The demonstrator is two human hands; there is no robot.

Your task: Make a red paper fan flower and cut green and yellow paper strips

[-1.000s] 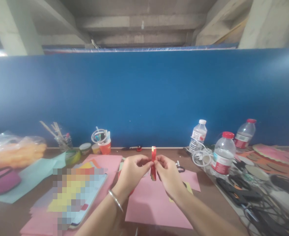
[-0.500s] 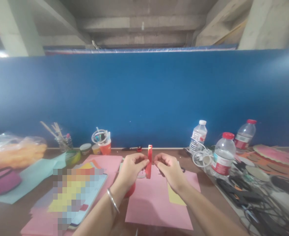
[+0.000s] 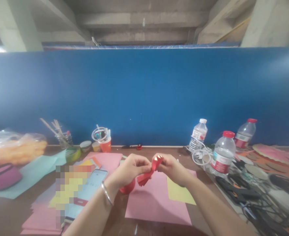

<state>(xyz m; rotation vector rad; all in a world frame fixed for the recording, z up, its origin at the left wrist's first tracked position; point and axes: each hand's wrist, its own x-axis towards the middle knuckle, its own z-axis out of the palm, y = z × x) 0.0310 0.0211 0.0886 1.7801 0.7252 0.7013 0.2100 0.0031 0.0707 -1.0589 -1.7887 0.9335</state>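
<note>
Paper strip (image 3: pixel 150 170) sits between left hand (image 3: pixel 129 168) and right hand (image 3: pixel 172 167), over the large sheet (image 3: pixel 156 205) on the table (image 3: pixel 9 213). Small sheet (image 3: pixel 180 194) overlaps its right edge, below the right wrist. Phone (image 3: pixel 86 191) is to the left, on a paper stack (image 3: pixel 43 220). Pen cup (image 3: pixel 105 144) back-left, bottles (image 3: pixel 223 156) back-right, partition (image 3: pixel 144 95) behind all.

We find a brown table (image 3: pixel 11 213) carrying pink paper (image 3: pixel 156 203) near its front edge (a yellow sheet (image 3: pixel 180 193) alongside), and water bottles (image 3: pixel 223 157) toward its right edge.

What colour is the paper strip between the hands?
Red; the paper strip shows best in the head view.
</note>
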